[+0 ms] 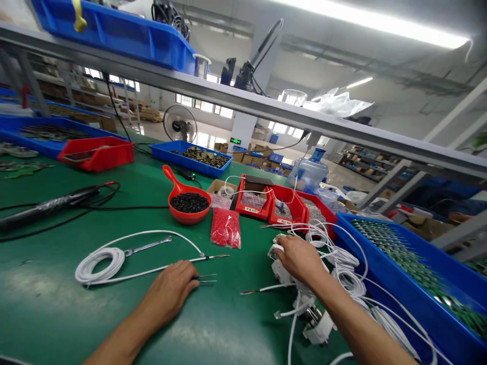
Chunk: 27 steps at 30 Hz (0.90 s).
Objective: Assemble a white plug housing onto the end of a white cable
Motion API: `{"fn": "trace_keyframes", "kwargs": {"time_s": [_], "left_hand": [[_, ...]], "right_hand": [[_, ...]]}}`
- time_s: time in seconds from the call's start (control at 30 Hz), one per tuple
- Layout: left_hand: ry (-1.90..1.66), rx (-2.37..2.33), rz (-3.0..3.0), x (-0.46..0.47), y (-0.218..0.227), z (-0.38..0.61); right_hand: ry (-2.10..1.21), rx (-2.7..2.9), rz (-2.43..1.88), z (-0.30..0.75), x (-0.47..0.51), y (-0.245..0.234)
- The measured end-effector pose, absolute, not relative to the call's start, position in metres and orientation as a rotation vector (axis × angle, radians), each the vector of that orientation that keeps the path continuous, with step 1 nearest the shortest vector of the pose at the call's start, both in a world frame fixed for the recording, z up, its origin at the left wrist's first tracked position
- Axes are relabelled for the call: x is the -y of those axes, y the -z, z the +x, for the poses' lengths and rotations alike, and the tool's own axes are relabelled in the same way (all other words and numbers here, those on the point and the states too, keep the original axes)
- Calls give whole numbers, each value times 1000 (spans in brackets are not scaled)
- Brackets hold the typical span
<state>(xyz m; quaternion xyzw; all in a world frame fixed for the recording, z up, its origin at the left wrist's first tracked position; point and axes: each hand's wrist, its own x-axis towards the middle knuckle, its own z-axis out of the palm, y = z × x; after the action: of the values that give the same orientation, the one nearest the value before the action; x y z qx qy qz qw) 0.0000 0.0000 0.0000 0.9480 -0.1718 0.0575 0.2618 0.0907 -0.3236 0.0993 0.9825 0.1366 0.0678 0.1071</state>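
My left hand point(172, 294) rests on the green bench top point(45, 299), fingers curled over a pair of tweezers point(207, 278) whose tips stick out to the right. A coiled white cable point(99, 263) lies just left of it, its stripped end point(213, 257) running past my fingers. My right hand point(300, 257) reaches into a pile of white cables and small white connector parts point(342, 263), fingers closed on one white part point(277, 249).
A red scoop of black beads point(189, 203), a bag of red parts point(225, 228) and red bins point(279, 205) sit behind the hands. A blue tray of green boards point(403, 263) stands at right. A black tool with cord point(49, 205) lies at left.
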Motion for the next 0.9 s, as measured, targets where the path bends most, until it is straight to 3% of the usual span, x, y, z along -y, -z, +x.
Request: {"fn": "trace_keyframes", "kwargs": {"time_s": [0.37, 0.63, 0.9], "left_hand": [[-81, 419, 2509, 3, 7, -6], [-160, 567, 2556, 9, -9, -11], [-279, 526, 2643, 24, -24, 25]], "right_hand": [[106, -327, 2946, 139, 334, -100], [22, -515, 2992, 141, 266, -97], [-37, -735, 3008, 136, 201, -50]]}}
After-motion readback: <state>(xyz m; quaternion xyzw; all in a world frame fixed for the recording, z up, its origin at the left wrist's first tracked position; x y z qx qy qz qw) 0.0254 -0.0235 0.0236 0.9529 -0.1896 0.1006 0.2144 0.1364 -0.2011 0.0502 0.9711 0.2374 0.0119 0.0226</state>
